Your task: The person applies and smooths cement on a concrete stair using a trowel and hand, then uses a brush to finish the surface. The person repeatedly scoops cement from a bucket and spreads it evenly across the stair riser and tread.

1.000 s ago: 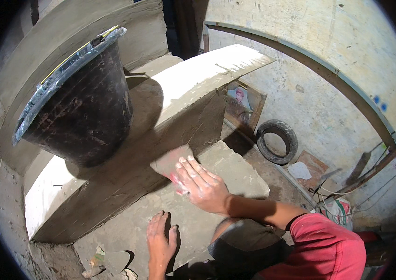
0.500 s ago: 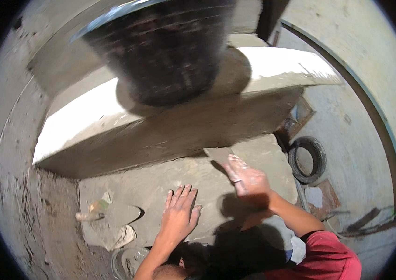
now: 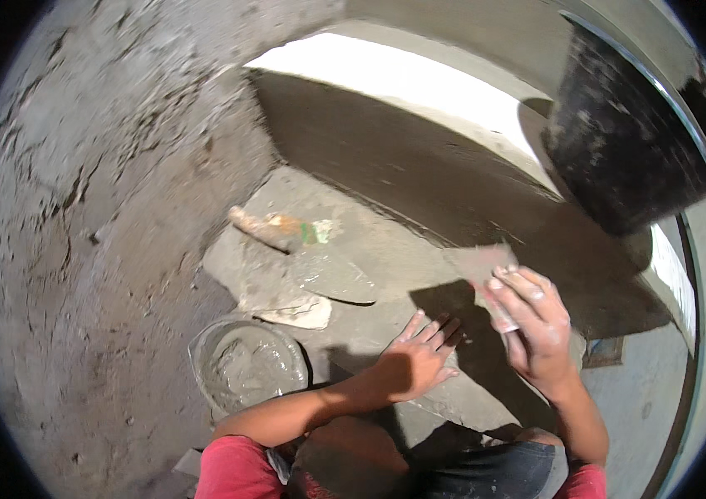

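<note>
The right hand (image 3: 536, 328) grips a small flat scraper (image 3: 479, 264), fingers closed on its handle, and the blade touches the grey step (image 3: 386, 249) at the foot of the dark wet riser (image 3: 419, 179). The left hand (image 3: 415, 362) lies flat on the step with fingers spread and holds nothing. A trowel (image 3: 303, 254) lies near, on the step. A bowl (image 3: 249, 366) of cement stands below it. A black bucket (image 3: 627, 154) sits above on the upper ledge.
</note>
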{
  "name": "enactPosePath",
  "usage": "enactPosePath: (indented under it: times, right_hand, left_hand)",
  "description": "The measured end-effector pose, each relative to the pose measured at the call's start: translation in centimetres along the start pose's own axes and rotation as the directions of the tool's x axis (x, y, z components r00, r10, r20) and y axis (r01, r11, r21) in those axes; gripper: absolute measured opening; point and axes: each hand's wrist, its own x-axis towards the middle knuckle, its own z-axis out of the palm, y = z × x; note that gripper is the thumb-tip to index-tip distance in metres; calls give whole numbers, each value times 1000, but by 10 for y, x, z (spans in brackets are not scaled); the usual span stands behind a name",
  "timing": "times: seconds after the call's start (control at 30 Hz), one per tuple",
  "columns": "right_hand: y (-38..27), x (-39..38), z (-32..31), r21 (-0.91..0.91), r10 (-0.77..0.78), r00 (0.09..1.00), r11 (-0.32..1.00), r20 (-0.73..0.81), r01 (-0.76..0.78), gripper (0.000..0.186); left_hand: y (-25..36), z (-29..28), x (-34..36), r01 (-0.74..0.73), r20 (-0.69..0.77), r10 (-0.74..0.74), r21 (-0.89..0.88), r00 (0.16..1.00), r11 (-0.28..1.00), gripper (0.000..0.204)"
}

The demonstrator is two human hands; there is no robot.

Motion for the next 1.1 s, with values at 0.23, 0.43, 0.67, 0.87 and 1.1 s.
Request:
enactPosePath:
  times: [0.23,0.43,0.67,0.87,1.1]
  right_hand:
    - [-30,141,101,-464,-587,794,665,159,585,49]
    - [-40,242,183,-638,-604,700,376,381,672,43]
    - [-41,251,229,-553,-443,625,295,643,779,28]
    - [-20,202,196,-526,-354,592,271,724,806,29]
    - [17,127,138,-434,-276,533,346,800,832,40]
  left_hand:
    - [-33,-4,25,224,66,-235,137,970,965,72]
    - [-40,3,29,251,165,-259,68,952,966,78]
    - [-52,0,53,388,217,-382,18,898,922,75]
    - [-47,-15,54,420,382,-408,55,830,906,69]
    - [-31,-17,36,409,102,-416,79,904,909,48]
